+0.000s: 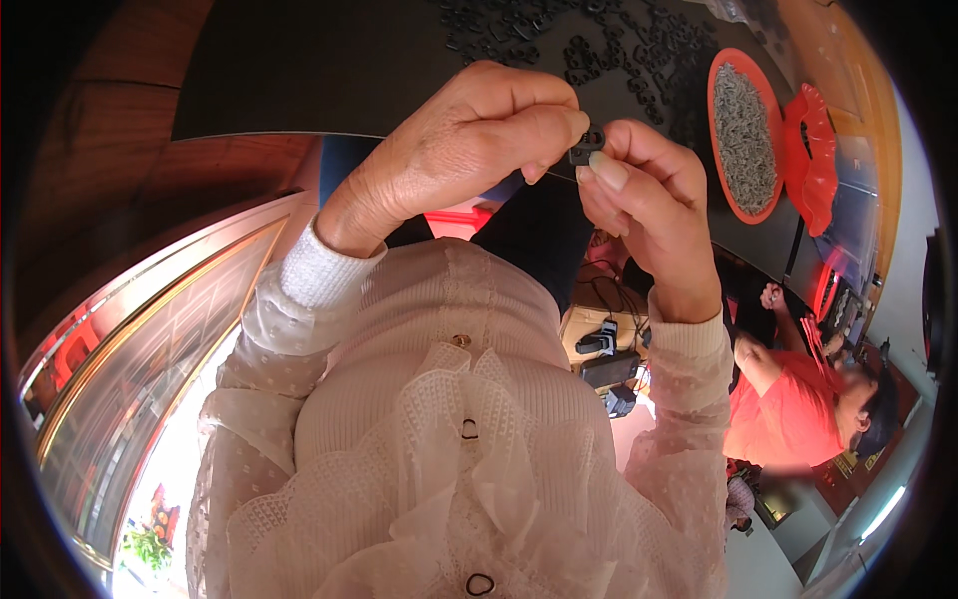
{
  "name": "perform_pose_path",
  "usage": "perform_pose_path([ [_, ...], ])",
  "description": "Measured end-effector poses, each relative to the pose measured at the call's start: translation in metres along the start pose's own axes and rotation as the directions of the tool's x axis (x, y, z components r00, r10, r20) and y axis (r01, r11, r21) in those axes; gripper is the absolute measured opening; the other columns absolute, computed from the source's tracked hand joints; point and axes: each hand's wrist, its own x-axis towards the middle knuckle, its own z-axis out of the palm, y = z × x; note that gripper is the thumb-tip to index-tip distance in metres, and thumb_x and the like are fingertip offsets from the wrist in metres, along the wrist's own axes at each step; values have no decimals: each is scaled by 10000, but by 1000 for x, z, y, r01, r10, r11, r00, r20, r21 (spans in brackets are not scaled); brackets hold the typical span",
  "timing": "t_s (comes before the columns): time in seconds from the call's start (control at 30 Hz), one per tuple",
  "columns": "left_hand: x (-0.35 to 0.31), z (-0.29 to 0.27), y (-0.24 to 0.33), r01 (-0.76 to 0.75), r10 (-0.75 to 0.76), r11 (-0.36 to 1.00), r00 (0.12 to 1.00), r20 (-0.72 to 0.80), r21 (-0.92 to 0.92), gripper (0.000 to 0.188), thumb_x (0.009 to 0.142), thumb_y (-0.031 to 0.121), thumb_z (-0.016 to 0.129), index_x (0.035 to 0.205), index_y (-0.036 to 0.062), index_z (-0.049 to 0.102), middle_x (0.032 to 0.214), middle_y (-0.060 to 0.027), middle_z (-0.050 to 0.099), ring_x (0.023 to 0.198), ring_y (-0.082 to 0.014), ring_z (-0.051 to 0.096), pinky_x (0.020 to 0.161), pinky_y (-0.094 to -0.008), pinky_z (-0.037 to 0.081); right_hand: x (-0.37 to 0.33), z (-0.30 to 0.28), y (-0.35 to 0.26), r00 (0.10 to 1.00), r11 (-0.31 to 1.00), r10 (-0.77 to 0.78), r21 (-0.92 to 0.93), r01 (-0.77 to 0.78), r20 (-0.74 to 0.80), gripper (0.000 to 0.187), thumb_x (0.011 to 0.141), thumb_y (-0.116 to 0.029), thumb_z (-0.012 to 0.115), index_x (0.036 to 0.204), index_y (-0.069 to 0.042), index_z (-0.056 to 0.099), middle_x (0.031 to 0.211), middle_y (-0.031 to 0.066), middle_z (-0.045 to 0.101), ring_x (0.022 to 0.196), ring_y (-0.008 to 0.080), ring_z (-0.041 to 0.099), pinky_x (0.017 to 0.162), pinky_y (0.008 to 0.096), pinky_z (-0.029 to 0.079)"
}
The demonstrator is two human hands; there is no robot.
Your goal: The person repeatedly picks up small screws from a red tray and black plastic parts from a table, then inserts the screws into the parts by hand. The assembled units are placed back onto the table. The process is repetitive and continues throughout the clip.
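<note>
Above my lap, at the near edge of the dark table (299,80), a small black plastic part (589,148) with holes in it is held between both hands. My left hand (469,135) is closed, its thumb and forefinger pinched at the part's left side. With thumb and fingers, my right hand (654,195) grips the same part from the right, the thumbnail facing up. Whether a smaller piece sits within the left fingertips is hidden.
Many loose black plastic parts (609,50) lie across the table's far side. At right stands a red bowl (715,120) of small grey screws (746,140), beside a red wavy-edged dish (816,165). A co-worker in a red shirt (788,409) sits at right.
</note>
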Motion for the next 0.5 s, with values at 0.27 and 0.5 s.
perform_pose_path([
  [0.27, 32, 4, 7, 58, -58, 998, 998, 6, -2, 198, 866, 160, 493, 776, 1, 569, 588, -10, 514, 537, -57, 426, 505, -223, 328, 12, -30, -13, 1000, 1000, 3, 7, -3, 23, 130, 896, -82, 551, 811, 16, 544, 596, -38, 416, 515, 37, 348, 467, 221, 273],
  [0.5, 31, 11, 6, 81, -82, 995, 997, -13, -63, 210, 839, 177, 516, 805, -15, 594, 568, -11, 503, 522, -55, 404, 493, -229, 313, -4, -31, -4, 929, 680, -369, -680, 275, 6, 282, 875, -216, 665, 1026, -12, 542, 683, 6, 487, 570, 100, 465, 507, 245, 402],
])
